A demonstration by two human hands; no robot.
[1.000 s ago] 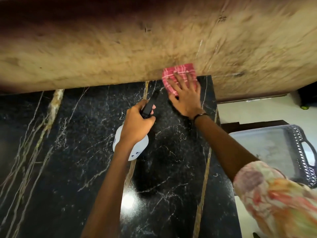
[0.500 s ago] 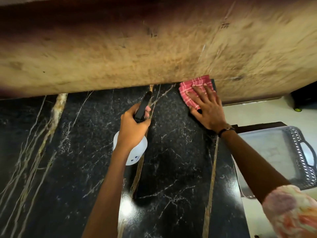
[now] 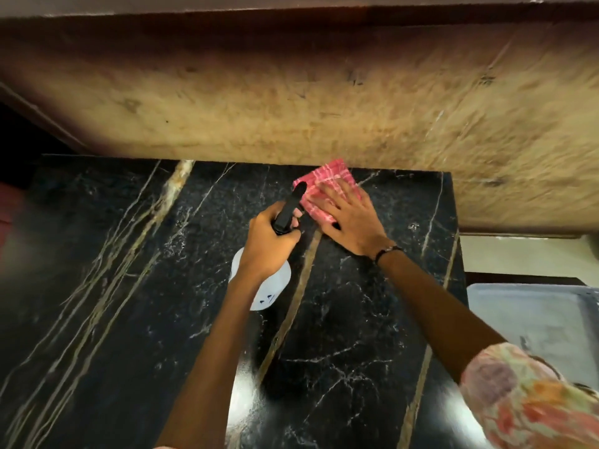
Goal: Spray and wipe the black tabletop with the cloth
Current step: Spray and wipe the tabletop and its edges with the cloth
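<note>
The black tabletop (image 3: 340, 319) is glossy marble with white and gold veins. My left hand (image 3: 267, 243) grips a spray bottle (image 3: 270, 291) with a white body and a black head pointing toward the far edge. A folded red checked cloth (image 3: 316, 186) lies flat near the table's far edge, just beyond the nozzle. My right hand (image 3: 351, 222) lies palm down on the cloth with its fingers spread, covering the near right part of it.
A stained beige wall (image 3: 324, 102) rises directly behind the table's far edge. A grey plastic tray (image 3: 531, 322) sits lower, past the table's right edge. The pale floor (image 3: 518, 257) shows beyond that edge.
My right hand slid the cloth right to the table's corner, then back left to beside the nozzle. The view has shifted, showing more of the tabletop's left side. The left hand keeps the bottle.
</note>
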